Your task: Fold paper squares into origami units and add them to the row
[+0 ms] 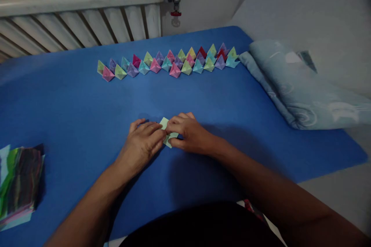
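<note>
A small piece of pale green paper (164,122) lies on the blue tabletop between my two hands, partly covered by my fingers. My left hand (145,137) presses on its left side with the fingers close together. From the right, my right hand (187,133) pinches the paper between thumb and fingers, and one part of it curls up there. The fingertips hide the middle of the paper, so its folds are hard to make out. Beyond the hands stand rows of small folded paper boats (174,70) in pink, green, blue, purple, yellow and red.
A stack of coloured paper sheets (24,177) sits at the left edge of the blue surface (87,123). At the right lies a folded light blue blanket (290,85). A white radiator (87,23) and a valve with a red handle (176,14) are behind the table.
</note>
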Tool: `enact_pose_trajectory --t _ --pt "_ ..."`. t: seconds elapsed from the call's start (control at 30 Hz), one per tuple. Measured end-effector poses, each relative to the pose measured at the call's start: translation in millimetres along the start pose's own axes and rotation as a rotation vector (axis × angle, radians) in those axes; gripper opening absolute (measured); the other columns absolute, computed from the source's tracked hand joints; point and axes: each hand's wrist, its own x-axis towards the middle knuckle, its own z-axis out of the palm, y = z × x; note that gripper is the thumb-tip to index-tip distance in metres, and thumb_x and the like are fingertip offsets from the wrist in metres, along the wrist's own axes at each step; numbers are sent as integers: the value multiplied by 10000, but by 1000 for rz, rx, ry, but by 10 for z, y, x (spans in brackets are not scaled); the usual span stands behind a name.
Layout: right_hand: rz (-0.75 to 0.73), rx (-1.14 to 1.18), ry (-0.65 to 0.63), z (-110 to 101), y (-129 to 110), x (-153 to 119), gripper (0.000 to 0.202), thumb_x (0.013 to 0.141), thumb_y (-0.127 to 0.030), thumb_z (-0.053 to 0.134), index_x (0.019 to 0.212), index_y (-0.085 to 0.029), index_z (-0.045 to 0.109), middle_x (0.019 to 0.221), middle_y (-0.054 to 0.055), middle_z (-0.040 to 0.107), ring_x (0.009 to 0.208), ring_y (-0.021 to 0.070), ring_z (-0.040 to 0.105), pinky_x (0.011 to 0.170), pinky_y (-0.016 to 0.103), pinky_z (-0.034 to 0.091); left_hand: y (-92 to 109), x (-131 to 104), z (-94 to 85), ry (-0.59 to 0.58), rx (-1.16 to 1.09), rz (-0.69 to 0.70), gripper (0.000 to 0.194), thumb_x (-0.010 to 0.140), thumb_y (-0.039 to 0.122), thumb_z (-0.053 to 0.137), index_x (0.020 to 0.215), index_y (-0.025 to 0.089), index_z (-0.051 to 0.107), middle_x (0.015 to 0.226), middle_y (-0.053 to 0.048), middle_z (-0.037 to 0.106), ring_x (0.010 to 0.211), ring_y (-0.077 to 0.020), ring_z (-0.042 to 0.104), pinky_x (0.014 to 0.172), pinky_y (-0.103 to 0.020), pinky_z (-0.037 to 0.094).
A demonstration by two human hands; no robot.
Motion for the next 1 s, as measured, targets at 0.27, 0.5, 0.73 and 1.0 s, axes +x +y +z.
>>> enact_pose_trajectory --t 0.27,0.5,0.73,1.0 --pt "24 -63 49 101 23 16 122 870 -180 568 865 -217 685 938 15 666 859 173 491 788 345 234 -118 -39 -61 -97 -45 -84 272 872 285 610 1125 199 561 1135 -76 694 1050 -240 636 1029 -494 332" --pt "32 -80 41 104 26 12 125 866 -176 550 867 -224 666 920 11 656 863 178 487 786 342 236 -137 -40 -91 -93 6 -52 146 884 236 576 1010 225 648 1140 -58 692 1035 -233 630 1025 -504 323" --pt "29 -95 68 124 32 10 89 853 -172 552 857 -202 635 886 19 647 839 177 483 773 332 245 -119 -44 -87 -80 37 -35 151 881 231 575 997 202 667 1121 -63 706 1018 -243 643 1030 -518 326" --pt "38 -105 99 147 23 10 73 858 -183 549 829 -195 614 886 21 653 825 173 489 766 328 251 -136 -39 -40 -20 89 -13 161 918 174 521 932 195 680 1077 -60 721 975 -220 660 990 -475 357"
